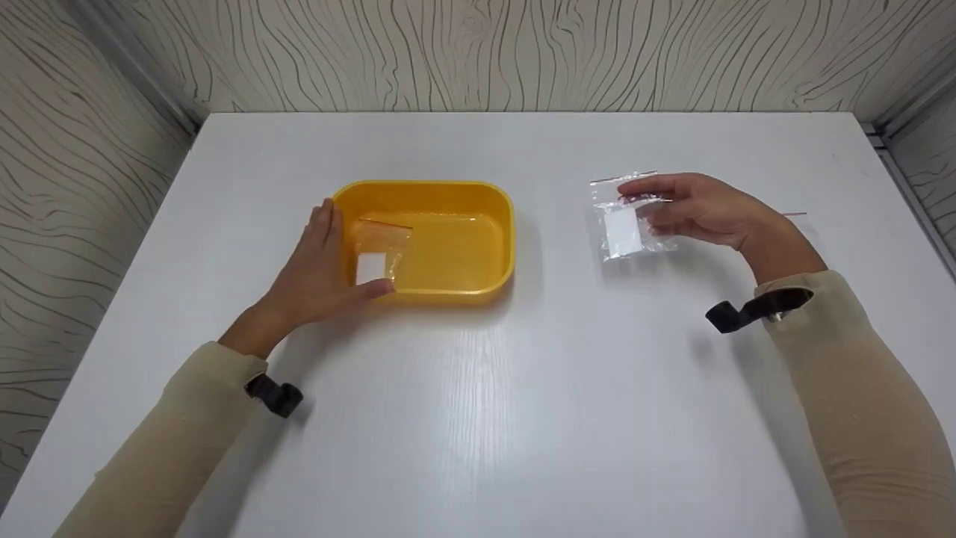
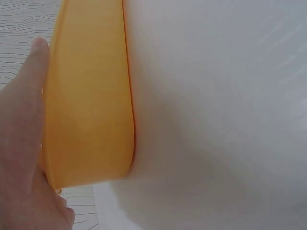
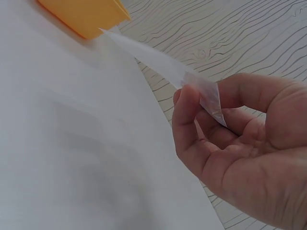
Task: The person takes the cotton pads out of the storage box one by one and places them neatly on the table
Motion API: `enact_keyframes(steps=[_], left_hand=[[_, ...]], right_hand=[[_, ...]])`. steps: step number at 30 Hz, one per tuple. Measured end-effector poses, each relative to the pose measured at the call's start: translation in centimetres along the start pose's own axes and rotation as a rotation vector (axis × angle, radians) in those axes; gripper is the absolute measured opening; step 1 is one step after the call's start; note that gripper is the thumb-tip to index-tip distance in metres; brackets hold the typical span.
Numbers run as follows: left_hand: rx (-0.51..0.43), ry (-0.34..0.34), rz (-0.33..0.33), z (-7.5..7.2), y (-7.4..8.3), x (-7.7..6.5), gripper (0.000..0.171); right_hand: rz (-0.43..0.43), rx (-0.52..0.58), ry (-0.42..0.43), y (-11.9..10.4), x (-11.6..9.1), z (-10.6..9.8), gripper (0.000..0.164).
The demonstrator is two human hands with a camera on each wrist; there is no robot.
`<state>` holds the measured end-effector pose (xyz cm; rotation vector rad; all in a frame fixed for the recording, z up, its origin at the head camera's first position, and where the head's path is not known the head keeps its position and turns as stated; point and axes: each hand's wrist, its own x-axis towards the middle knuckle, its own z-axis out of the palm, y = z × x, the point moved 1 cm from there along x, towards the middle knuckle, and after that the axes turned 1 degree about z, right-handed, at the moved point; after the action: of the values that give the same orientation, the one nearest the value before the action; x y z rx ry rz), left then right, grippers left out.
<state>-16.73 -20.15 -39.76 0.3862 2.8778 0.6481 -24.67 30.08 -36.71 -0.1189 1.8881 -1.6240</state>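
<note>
In the head view a yellow plastic tub (image 1: pixel 448 294) stands on the white table, left of centre. My left hand (image 1: pixel 314 273) holds its left end, thumb over the front rim and fingers along the outer side. A small clear zip bag (image 1: pixel 388 237) with a white piece in it lies inside the tub. To the right, my right hand (image 1: pixel 702 209) pinches another clear zip bag (image 1: pixel 621 232) above the table; this one also has a white rectangle inside. The right wrist view shows that bag (image 3: pixel 158 62) edge-on between thumb and fingers.
Behind my right wrist a short red strip (image 1: pixel 795 214) with a clear edge shows on the table, mostly hidden. The white table (image 1: pixel 478 418) ends at a wood-patterned wall (image 1: pixel 478 52). Black wrist mounts (image 1: pixel 275 394) sit on both sleeves.
</note>
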Motion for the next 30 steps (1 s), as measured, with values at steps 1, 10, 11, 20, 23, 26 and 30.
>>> enact_keyframes(steps=[1,10,11,20,23,26,30], left_hand=[[0.003,0.001,0.0,0.0,0.0,0.0,0.133],[0.008,0.006,-0.013,0.1,-0.2,0.0,0.133],[0.007,0.004,-0.014,0.1,-0.2,0.1,0.133],[0.006,-0.008,-0.022,-0.1,0.1,0.1,0.133],[0.007,-0.011,-0.023,-0.1,0.1,0.1,0.134],[0.005,-0.014,-0.026,-0.1,0.1,0.1,0.134],[0.002,-0.013,-0.025,-0.1,0.1,0.1,0.133]], right_hand=[[0.001,0.001,-0.002,0.1,-0.1,-0.2,0.046],[0.019,-0.037,0.018,0.8,-1.5,-2.0,0.048],[0.019,-0.033,0.016,1.0,-1.7,-2.2,0.048],[-0.011,0.019,-0.036,2.7,-2.8,-4.3,0.049],[-0.006,0.006,-0.022,3.1,-3.1,-4.8,0.048],[-0.006,0.004,-0.015,3.7,-3.5,-5.3,0.048],[-0.017,0.033,-0.024,4.4,-4.0,-6.0,0.047]])
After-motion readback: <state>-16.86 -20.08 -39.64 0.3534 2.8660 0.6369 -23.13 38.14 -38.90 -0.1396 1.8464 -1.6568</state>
